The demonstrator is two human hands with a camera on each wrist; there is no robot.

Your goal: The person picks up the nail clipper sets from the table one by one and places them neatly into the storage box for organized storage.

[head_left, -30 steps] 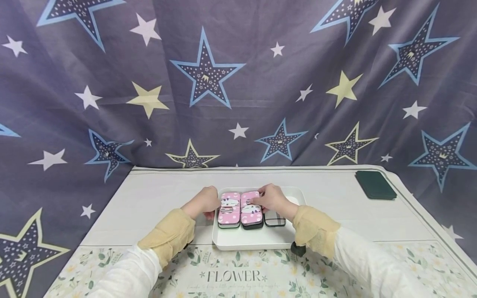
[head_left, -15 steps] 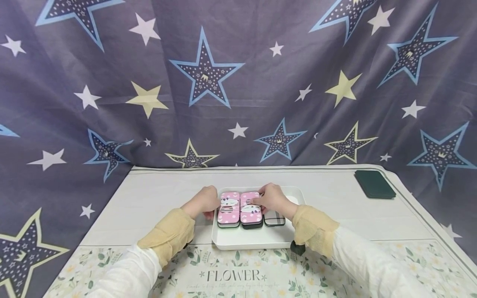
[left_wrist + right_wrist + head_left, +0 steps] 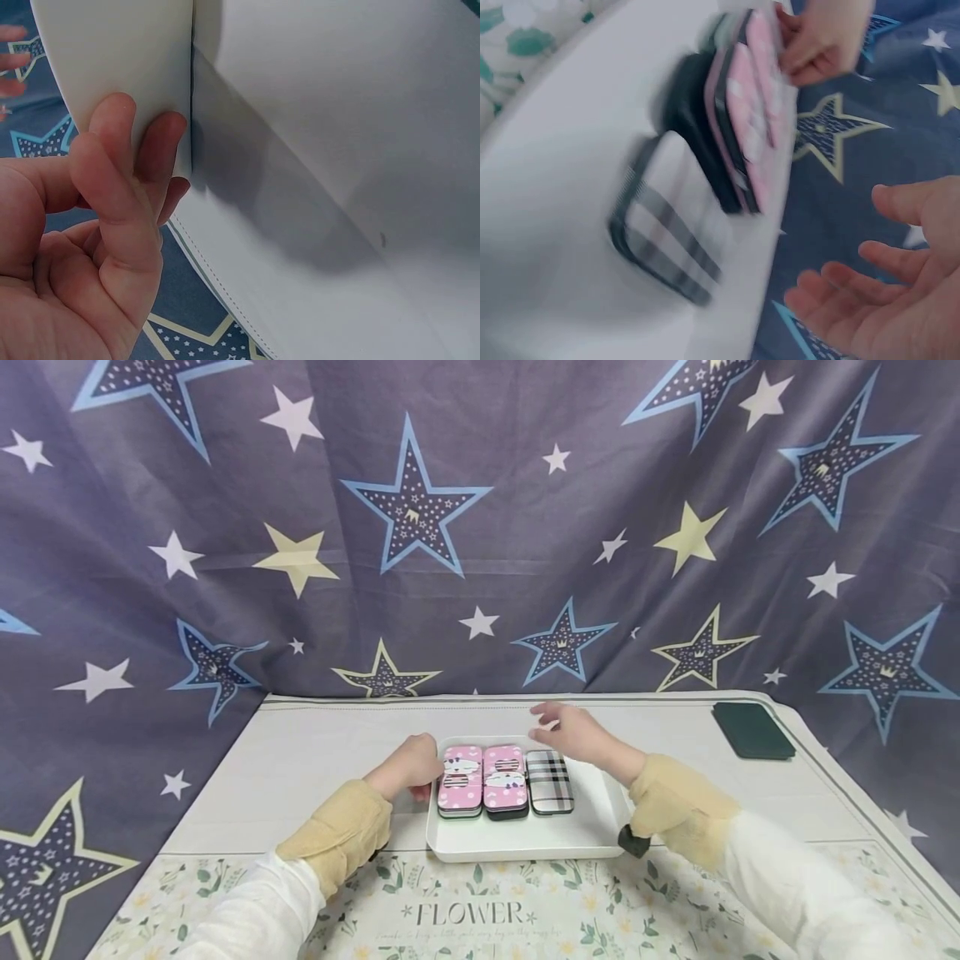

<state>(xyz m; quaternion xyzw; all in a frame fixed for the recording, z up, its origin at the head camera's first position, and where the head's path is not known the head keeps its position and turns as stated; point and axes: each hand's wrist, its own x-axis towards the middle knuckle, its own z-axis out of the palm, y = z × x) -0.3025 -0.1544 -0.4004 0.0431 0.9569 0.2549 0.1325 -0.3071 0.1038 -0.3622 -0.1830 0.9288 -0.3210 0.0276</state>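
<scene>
A white tray (image 3: 517,845) lies on the table with a row of flat, rounded tins in it. Two pink tins with a cartoon print, the left one (image 3: 461,789) and the middle one (image 3: 505,789), each sit on another tin, of which only edges show. To their right is a plaid tin (image 3: 551,782). At the tray's left wall my left hand (image 3: 412,767) grips the edge; the left wrist view has its curled fingers (image 3: 112,195) against the wall. Over the back rim hovers my right hand (image 3: 579,733), fingers spread and holding nothing, apart from the tins.
A dark green rectangular item (image 3: 752,731) lies at the table's back right. A floral mat (image 3: 480,914) printed "FLOWER" covers the front of the table. Behind the table hangs a star-patterned curtain (image 3: 480,593).
My right hand has let go of the middle pink tin and moved back and to the right, uncovering the plaid tin. The left hand has stayed at the tray's edge.
</scene>
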